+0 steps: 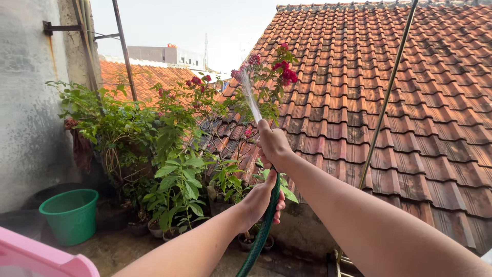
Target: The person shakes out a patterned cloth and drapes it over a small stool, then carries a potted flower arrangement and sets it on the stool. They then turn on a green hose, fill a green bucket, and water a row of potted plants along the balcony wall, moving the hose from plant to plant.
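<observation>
1. The green hose (265,225) rises from the bottom edge of the view, near the middle, and runs up through both hands; its end is hidden inside the upper fist.
2. The right hand (274,146) is clenched around the top of the hose, thumb pressed over the outlet, so the hose end sits in front of the tiled roof at mid-height.
3. The left hand (262,200) grasps the hose lower down, fingers curled round it from the left, just below the right hand.
4. A jet of water (248,95) shoots up and slightly left from the right fist, fanning out as it climbs.
5. The spray reaches the flowering shrub (266,69), whose red-pink blooms stand against the roof edge.
6. Leafy potted plants (177,184) crowd the ground to the left of the hands, their pots low near the wet floor.
7. A green bucket (70,214) stands further left, by the grey wall (25,113).
8. A pink plastic edge (41,259) cuts across the bottom left corner.
9. The terracotta tiled roof (410,92) fills the right side, with a thin slanted pole (384,102) in front of it.
</observation>
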